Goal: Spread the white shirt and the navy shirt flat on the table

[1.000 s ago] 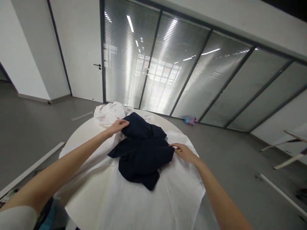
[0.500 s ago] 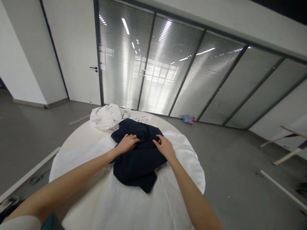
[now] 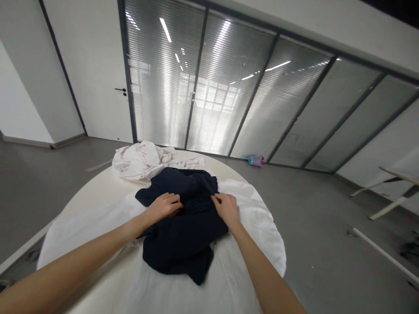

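Observation:
A dark navy cloth (image 3: 186, 231) lies bunched and folded in the middle of a round table. My left hand (image 3: 165, 205) rests on its left part, fingers curled and pinching the fabric. At the cloth's right edge, my right hand (image 3: 225, 207) has thumb and fingers closed on the fabric. Beneath the navy piece, a white cloth (image 3: 255, 213) spreads over much of the table and shows on both sides. A crumpled white garment (image 3: 140, 159) sits behind, at the table's far left.
The cream table top (image 3: 98, 187) shows at the left. Beyond it are a door (image 3: 101, 65) and glass partitions (image 3: 212, 87). A blue and red item (image 3: 255, 161) lies on the floor by the glass. Wooden furniture legs (image 3: 388, 207) stand at the right.
The view has shifted slightly. My right hand's fingers have closed on the navy cloth's right edge, and the cloth looks more spread toward the left and front.

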Action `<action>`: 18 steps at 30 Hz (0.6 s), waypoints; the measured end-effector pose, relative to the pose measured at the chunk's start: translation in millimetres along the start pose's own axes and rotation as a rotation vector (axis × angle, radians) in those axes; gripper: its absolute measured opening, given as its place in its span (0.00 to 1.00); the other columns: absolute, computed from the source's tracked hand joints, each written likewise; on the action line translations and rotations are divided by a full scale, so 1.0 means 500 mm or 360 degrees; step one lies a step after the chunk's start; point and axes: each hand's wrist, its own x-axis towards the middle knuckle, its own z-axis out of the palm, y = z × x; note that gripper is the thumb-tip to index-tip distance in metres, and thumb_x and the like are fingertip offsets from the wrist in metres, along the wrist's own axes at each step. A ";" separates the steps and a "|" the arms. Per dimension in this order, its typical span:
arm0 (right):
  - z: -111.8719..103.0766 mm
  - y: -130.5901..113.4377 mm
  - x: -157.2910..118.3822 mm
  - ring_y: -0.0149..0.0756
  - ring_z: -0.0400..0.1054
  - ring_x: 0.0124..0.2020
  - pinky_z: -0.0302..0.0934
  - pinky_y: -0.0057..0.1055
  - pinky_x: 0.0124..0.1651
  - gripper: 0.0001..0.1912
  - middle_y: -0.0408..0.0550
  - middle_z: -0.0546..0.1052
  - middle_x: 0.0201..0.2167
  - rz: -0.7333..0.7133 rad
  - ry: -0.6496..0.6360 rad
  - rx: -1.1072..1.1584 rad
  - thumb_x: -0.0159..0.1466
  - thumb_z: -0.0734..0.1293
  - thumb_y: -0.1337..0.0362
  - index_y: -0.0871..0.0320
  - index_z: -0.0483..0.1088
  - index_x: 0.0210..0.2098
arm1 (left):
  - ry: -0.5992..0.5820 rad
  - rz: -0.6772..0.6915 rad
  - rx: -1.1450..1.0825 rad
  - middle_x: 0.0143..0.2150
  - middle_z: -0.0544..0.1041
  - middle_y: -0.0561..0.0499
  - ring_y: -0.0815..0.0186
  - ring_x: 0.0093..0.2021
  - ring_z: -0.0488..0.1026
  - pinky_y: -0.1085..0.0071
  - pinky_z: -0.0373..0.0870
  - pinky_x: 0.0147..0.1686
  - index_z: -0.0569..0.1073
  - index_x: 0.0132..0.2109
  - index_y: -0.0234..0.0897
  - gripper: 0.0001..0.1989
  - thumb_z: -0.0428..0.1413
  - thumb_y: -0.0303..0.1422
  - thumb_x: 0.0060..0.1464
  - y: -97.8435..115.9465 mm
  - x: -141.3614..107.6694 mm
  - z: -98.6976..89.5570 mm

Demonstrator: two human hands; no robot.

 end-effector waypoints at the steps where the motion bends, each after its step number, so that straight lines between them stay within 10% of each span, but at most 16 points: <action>1: -0.003 0.005 0.001 0.39 0.71 0.34 0.63 0.36 0.47 0.19 0.49 0.75 0.29 0.0008 0.0149 0.0132 0.69 0.60 0.56 0.54 0.75 0.27 | 0.0015 -0.0053 -0.0021 0.37 0.74 0.48 0.63 0.37 0.70 0.67 0.60 0.37 0.76 0.43 0.39 0.12 0.47 0.28 0.65 -0.002 -0.001 -0.007; 9: -0.037 0.070 0.021 0.40 0.68 0.40 0.65 0.34 0.44 0.15 0.50 0.71 0.34 0.0475 0.1199 0.0986 0.64 0.63 0.54 0.58 0.76 0.35 | 0.0467 -0.0747 -0.0282 0.35 0.72 0.50 0.63 0.33 0.70 0.67 0.65 0.37 0.77 0.39 0.40 0.14 0.49 0.22 0.53 -0.055 -0.011 -0.080; 14: -0.049 0.050 0.014 0.39 0.68 0.42 0.66 0.34 0.44 0.17 0.52 0.71 0.39 0.0403 0.1125 0.0957 0.66 0.59 0.53 0.58 0.73 0.42 | 0.0642 -0.0803 -0.0270 0.32 0.70 0.49 0.61 0.34 0.69 0.63 0.67 0.42 0.75 0.31 0.39 0.06 0.53 0.27 0.49 -0.038 -0.007 -0.097; 18: -0.068 -0.033 -0.022 0.42 0.66 0.50 0.64 0.42 0.54 0.13 0.55 0.70 0.45 -0.0195 0.1033 0.0780 0.69 0.59 0.59 0.56 0.74 0.44 | 0.0750 -0.0727 -0.0526 0.43 0.71 0.45 0.57 0.46 0.70 0.60 0.67 0.51 0.76 0.40 0.40 0.08 0.55 0.35 0.56 0.009 0.002 -0.103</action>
